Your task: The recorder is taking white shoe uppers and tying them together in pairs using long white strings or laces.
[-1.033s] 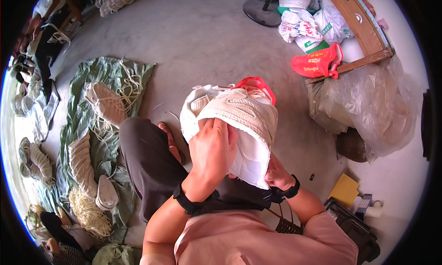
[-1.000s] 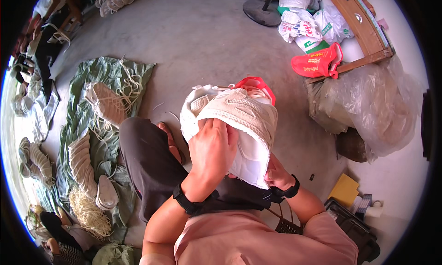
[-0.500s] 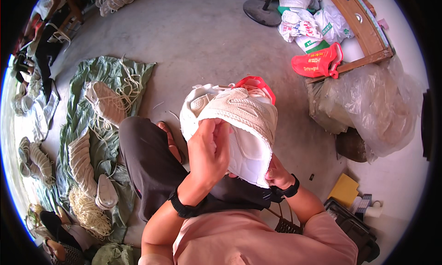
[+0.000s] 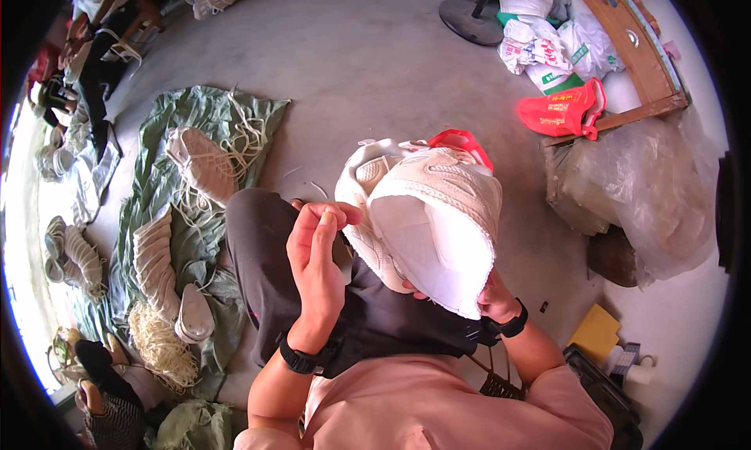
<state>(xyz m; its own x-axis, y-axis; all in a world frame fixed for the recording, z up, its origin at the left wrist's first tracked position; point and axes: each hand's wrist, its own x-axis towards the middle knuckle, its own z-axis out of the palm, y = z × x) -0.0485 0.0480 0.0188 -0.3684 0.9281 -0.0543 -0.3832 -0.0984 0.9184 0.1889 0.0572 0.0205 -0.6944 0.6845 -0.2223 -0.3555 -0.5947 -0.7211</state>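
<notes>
"White upper [image 4: 426,211], held up over the lap [image 4: 383,313], open end facing back at the body. What's got hold of it?"

"Right hand [image 4: 494,293]. It's gripping the lower right edge, with some fingers showing underneath."

"And the left hand [image 4: 314,254]?"

"Just by the upper's left side, thumb and finger pinched together. Can't tell if anything thin is in there, or if the tips touch the upper."

"So what step is this?"

"I'd say fiddly work round the open edge: right steadies, left does the fine bits. Next move imo calls for a firm right hand and the left loosening that pinch before it can take the rim."

"Anything else around?"

"Stack [image 4: 155,270] of pale pieces on the green sheet [image 4: 149,188], off left."
</notes>
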